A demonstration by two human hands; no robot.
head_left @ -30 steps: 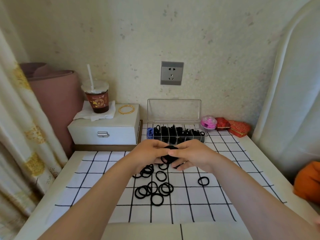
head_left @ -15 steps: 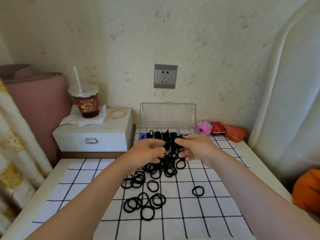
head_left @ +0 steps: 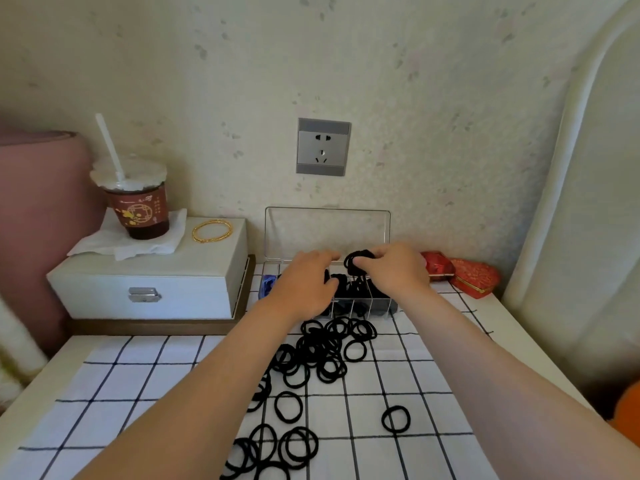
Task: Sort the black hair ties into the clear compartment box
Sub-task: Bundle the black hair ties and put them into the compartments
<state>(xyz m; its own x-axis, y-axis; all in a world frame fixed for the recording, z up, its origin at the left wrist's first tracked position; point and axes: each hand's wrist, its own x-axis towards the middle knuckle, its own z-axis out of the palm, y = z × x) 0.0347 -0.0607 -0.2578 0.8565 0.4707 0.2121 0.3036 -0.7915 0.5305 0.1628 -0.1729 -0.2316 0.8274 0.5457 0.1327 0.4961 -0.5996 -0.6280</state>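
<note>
**Many ties left on the cloth, one bunch over the box**

Both hands had moved up. One second before, they were low over the pile on the checked cloth, pulling ties together. Half a second before, they were near the front of the box. Now they were right over it.

The right hand pinched a small bunch of black hair ties with its curled fingers. The bunch was held just above the back slots of the clear compartment box, which stood open by the wall with its lid up. It was not yet inside.

The left hand was beside it, over the left part of the box. Its fingers bent down toward the slots. Its back faced the camera, so I could not tell if it held a tie.

Some slots already looked dark with ties. A blue thing showed at the left end of the box.

I think the bunch was about to be tucked into a slot. The job looked far from done, because a big pile of loose ties lay on the cloth in front of the box. More lay near the bottom edge, and one lone tie lay well apart on the right.
</note>
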